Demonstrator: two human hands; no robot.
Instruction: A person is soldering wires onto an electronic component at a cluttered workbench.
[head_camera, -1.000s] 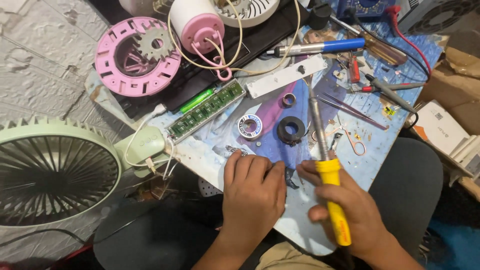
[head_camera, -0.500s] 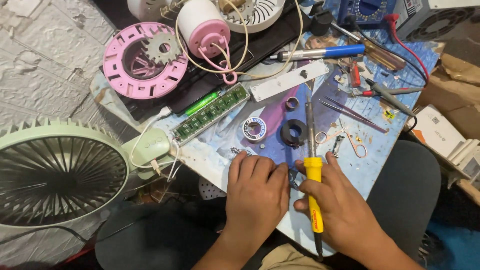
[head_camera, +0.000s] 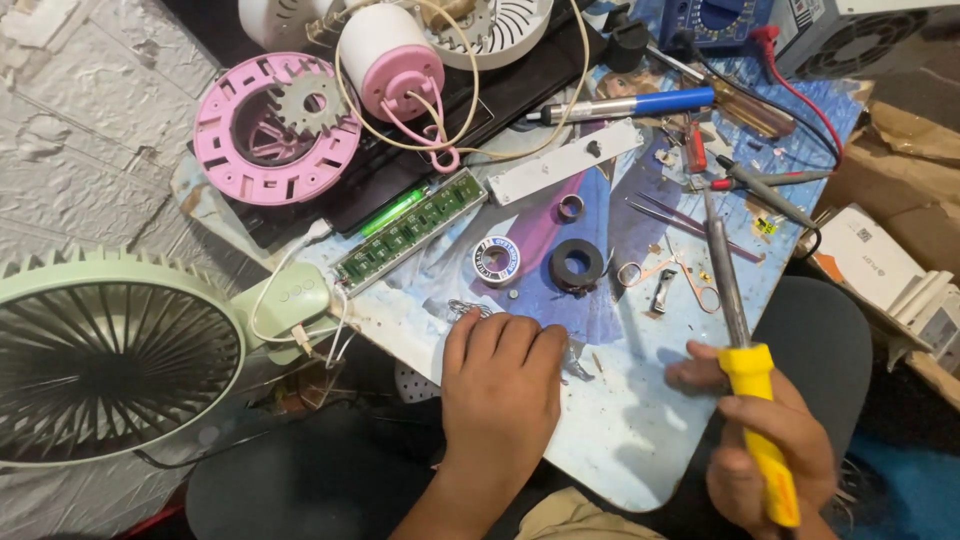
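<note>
down at lower right, the right hand (head_camera: 765, 445) grips a yellow-handled iron (head_camera: 742, 345), tip pointing up the frame. the left hand (head_camera: 500, 385) lies curled, knuckles up, over some small metal bit at centre; its grip is hidden. a solder reel (head_camera: 496, 261) sits just above.

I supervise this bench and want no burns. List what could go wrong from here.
1. The right hand holds a yellow-handled soldering iron whose shaft points over loose probe leads; if hot, it might scorch their insulation.
2. The left hand lies flat close to the iron, so a slip could burn it.
3. The green fan hangs off the board's edge by thin wires, which may tear.
</note>
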